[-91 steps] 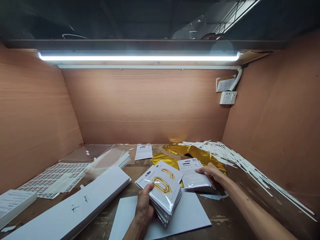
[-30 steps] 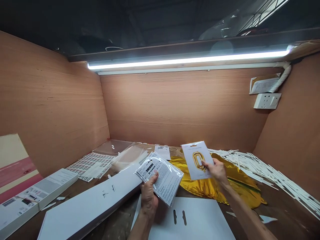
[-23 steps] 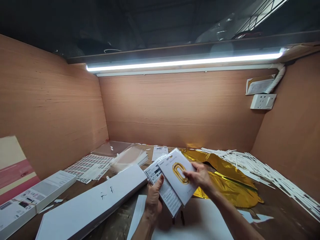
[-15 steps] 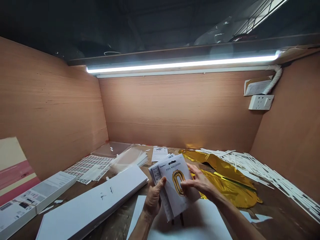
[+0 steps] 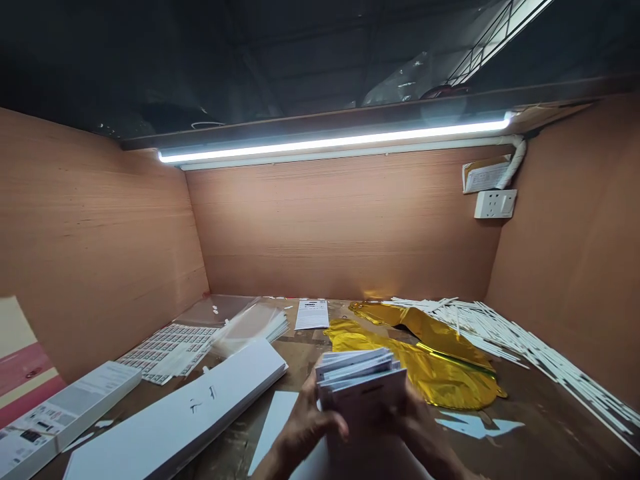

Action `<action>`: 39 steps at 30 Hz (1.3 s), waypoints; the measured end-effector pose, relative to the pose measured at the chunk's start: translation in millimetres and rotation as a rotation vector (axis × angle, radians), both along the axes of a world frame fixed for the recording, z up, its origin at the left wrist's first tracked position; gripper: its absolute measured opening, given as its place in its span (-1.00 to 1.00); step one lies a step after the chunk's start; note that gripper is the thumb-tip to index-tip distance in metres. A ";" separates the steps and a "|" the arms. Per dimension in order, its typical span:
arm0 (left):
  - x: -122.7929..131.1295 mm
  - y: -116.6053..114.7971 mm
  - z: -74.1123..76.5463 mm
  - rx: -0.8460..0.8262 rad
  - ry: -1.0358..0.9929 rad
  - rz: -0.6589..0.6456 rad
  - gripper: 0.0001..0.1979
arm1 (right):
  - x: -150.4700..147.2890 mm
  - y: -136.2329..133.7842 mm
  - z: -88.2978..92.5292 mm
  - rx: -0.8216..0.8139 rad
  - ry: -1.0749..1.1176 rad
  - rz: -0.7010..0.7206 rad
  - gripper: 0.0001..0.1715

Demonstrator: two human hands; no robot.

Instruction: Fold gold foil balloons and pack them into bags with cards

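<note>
Held a stack of flat white rectangular card packets [image 5: 357, 367] roughly upright between the left hand [image 5: 307, 421] and the right hand [image 5: 416, 420], with its top edges uneven. Wrapped the left hand around the left side, with the thumb bent over the near, shadowed face. Clasped the right side with the right hand; could not tell the exact lie of its darkened fingers. Held everything above a white card sheet [image 5: 270, 427], just in front of crumpled shiny gold foil [image 5: 450, 381].

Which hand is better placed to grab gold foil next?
Probably the right hand: most of the gold foil lies on its side, away from the left hand, though both hold the packet stack.
</note>
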State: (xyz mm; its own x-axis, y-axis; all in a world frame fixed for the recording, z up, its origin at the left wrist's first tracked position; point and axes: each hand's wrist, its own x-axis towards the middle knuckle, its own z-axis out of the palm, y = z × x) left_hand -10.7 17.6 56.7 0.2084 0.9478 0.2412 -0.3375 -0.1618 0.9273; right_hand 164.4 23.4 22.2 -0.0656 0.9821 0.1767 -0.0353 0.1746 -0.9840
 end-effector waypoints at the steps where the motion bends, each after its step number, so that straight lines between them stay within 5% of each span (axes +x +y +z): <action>1: 4.2 -2.8 -4.1 0.008 0.022 0.040 -0.38 | -1.6 -3.0 -4.1 0.004 -0.015 -0.028 -0.73; 8: 21.1 -9.0 -23.3 0.000 -0.068 0.292 -0.35 | -8.1 -8.0 -20.4 0.101 -0.043 -0.111 -0.66; 12: 15.1 -2.8 -30.6 -0.144 -0.153 0.219 -0.53 | -7.9 -2.7 -18.8 0.112 -0.054 -0.084 -0.58; 16: 15.2 5.7 -39.4 -0.077 -0.020 0.246 -0.67 | -0.8 3.4 -18.1 0.178 -0.206 -0.010 -0.55; 21: 20.3 5.7 -32.6 -0.006 0.090 0.208 -0.80 | 17.1 4.0 18.8 0.658 -0.617 -0.245 -0.02; 25: 21.4 2.6 -23.6 0.011 0.062 0.236 -0.66 | 26.9 6.3 43.3 1.006 -0.972 -0.072 -0.05; 30: 21.5 4.2 -23.8 0.033 0.070 0.211 -0.67 | 33.5 16.5 26.2 0.855 -0.832 -0.055 -0.18; 34: 18.7 6.6 -29.8 0.065 0.143 0.289 -0.72 | 29.9 20.7 11.0 0.653 -0.499 -0.055 -0.15; 37: 16.0 5.1 -27.1 0.092 0.166 0.203 -0.63 | 18.2 19.5 -1.4 0.411 -0.254 -0.047 -0.02; 39: 14.4 3.0 -21.8 0.104 0.205 0.135 -0.53 | 8.8 16.5 -8.5 0.305 -0.215 -0.040 -0.17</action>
